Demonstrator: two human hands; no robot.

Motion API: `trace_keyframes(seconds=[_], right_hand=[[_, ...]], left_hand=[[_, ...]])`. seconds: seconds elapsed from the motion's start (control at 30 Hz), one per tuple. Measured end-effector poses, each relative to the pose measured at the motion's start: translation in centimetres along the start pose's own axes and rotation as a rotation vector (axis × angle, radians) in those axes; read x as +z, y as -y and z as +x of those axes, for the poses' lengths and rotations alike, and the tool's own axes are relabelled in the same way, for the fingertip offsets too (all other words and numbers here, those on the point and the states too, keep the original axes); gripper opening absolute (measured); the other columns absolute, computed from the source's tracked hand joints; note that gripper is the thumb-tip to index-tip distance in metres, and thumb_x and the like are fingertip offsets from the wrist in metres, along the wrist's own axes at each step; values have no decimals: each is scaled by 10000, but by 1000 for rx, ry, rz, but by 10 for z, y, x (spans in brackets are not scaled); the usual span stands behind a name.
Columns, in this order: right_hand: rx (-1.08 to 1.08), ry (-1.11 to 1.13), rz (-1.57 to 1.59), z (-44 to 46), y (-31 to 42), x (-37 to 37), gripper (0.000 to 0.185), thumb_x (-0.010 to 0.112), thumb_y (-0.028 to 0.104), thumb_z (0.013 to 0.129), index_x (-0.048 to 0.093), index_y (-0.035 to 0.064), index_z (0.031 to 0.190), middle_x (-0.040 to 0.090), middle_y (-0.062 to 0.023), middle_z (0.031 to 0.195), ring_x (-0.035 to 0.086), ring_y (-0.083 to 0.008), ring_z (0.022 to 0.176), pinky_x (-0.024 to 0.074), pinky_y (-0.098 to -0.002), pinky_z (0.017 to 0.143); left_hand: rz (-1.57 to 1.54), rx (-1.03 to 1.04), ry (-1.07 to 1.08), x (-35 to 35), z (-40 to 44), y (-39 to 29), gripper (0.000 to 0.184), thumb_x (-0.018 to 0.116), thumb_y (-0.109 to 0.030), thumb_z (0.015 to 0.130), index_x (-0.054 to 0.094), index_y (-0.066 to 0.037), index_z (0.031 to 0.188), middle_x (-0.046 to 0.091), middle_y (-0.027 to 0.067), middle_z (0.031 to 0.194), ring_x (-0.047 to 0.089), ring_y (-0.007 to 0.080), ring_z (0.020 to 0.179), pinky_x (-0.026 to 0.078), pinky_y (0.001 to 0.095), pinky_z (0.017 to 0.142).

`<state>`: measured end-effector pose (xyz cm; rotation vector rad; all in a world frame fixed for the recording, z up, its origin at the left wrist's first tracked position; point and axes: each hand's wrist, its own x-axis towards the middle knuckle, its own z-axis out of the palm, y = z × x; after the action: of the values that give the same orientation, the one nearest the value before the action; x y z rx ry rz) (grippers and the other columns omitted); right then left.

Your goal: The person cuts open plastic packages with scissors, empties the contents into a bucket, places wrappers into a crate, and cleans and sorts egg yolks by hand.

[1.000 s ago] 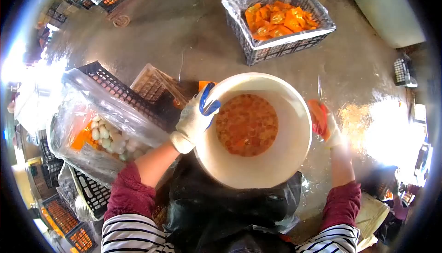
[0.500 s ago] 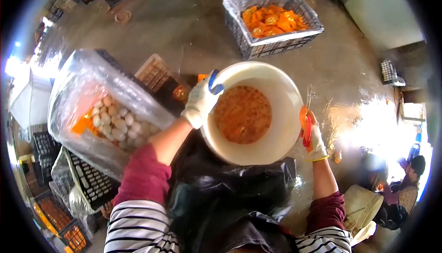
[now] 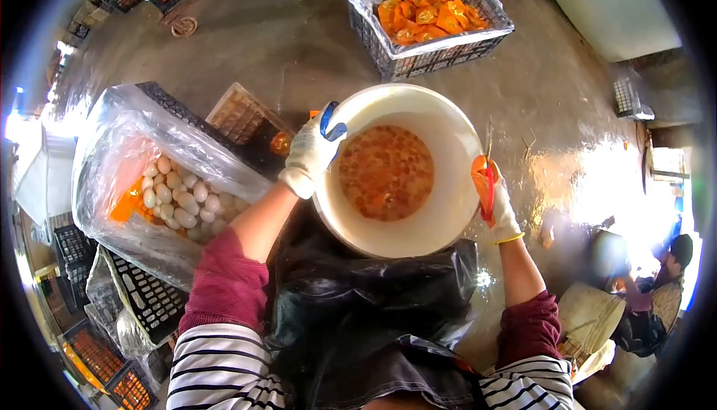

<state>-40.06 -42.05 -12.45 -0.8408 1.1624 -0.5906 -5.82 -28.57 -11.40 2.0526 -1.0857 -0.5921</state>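
Note:
A large white bucket [image 3: 455, 122] stands in front of me, with orange-brown liquid [image 3: 387, 173] and many round yolk-like lumps at its bottom. My left hand [image 3: 310, 152], in a pale work glove with blue on the fingers, grips the bucket's left rim. My right hand [image 3: 502, 208], gloved too, is at the right rim and closed around red-handled scissors [image 3: 489, 193], whose blades point away from me. How firmly this hand touches the bucket is hard to see. On my left, a plastic-lined crate [image 3: 123, 122] contains whitish eggs [image 3: 187, 197] and some orange pieces.
Beyond the bucket, a lined black crate [image 3: 441, 51] is filled with orange packets [image 3: 429, 18]. A brown crate [image 3: 233, 115] stands beside the egg crate. More crates [image 3: 93, 358] are at lower left. At right are a pale container [image 3: 590, 317] and another person [image 3: 650, 290] on the wet floor.
The whole view has shifted slightly, so the bucket and crates appear a little higher and further left. Both hands keep their places at the bucket, the scissors still in the right.

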Motion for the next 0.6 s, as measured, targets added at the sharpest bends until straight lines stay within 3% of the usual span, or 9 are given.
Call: trace_keyframes(seconds=[0.17, 0.2, 0.37, 0.5, 0.6], right_hand=[[57, 79, -74, -6, 10, 0, 433, 468, 368, 957, 461, 86, 1286, 566, -33, 1156, 550, -124, 995, 444, -246, 846], [63, 40, -92, -9, 12, 3, 437, 461, 370, 959, 454, 86, 1292, 566, -37, 1158, 548, -127, 1009, 443, -249, 859], [35, -4, 112, -1, -3, 3, 466, 403, 378, 977, 400, 85, 1340, 541, -64, 1224, 523, -152, 1108, 427, -271, 933], [2, -27, 33, -10, -19, -3, 474, 371, 373, 987, 372, 82, 1361, 501, -85, 1288, 479, -179, 1188, 387, -295, 997], [13, 18, 41, -24, -26, -13, 473, 371, 371, 986, 373, 79, 1358, 490, -86, 1300, 469, -188, 1199, 361, -310, 1023]], left_hand=[[-24, 18, -30, 4, 1, 8, 483, 629, -247, 847, 492, -35, 1258, 581, 177, 1178, 564, 297, 1089, 436, 335, 917], [-36, -12, -19, 2, 0, 4, 479, 622, -287, 842, 509, -88, 1263, 565, 177, 1198, 537, 327, 1109, 428, 379, 935], [23, -16, 4, -1, 2, -4, 489, 630, -278, 839, 497, -68, 1260, 574, 171, 1187, 547, 314, 1097, 426, 353, 925], [49, -11, 55, -2, 3, -3, 504, 631, -294, 839, 492, -51, 1258, 562, 178, 1201, 541, 312, 1107, 422, 344, 926], [-32, 33, 91, 7, 8, 10, 469, 626, -241, 852, 499, -27, 1249, 583, 150, 1195, 557, 256, 1098, 419, 320, 936]])
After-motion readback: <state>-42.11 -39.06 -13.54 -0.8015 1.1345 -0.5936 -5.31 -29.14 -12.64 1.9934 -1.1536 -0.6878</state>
